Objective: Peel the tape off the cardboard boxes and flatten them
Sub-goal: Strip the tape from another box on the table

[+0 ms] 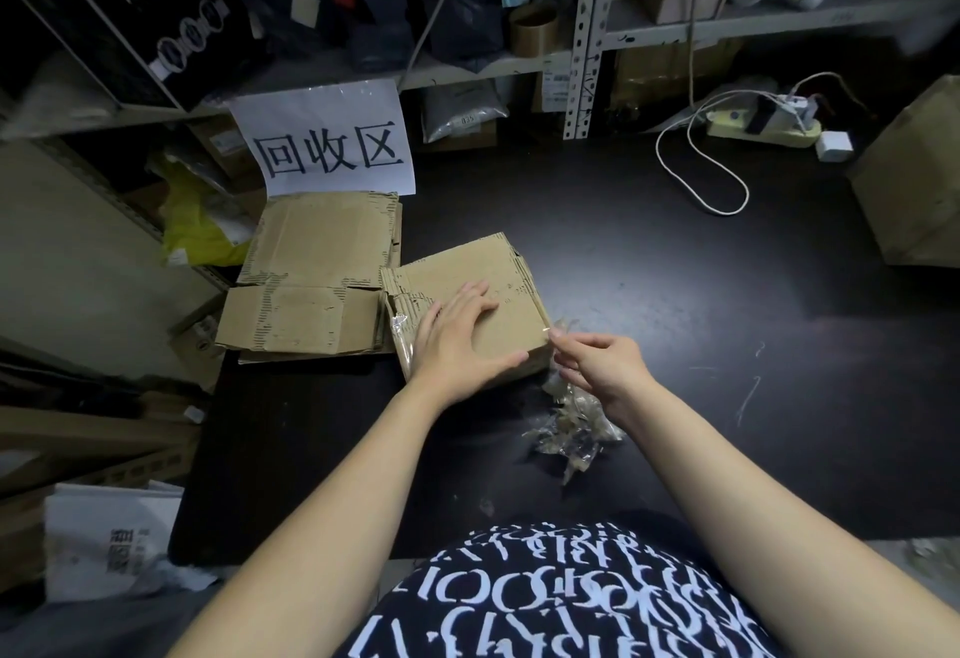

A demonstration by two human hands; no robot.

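Box (470, 267) sits mid-frame on the dark table (649, 267). My left hand (462, 332) lies flat on top, fingers spread, probably to pin it down. My right hand (597, 366) pinches clear tape (554, 334) at its lower-right corner, probably to strip it. Flattened boxes (317, 262) lie just left of it, tape scraps (571, 431) lower right.

Left hand (462, 340) palm down, fingers straight and spread, thumb out, right hand (597, 366) just beside it, thumb and forefinger pinching tape (557, 336), other fingers loosely curled, both bare forearms reaching forward
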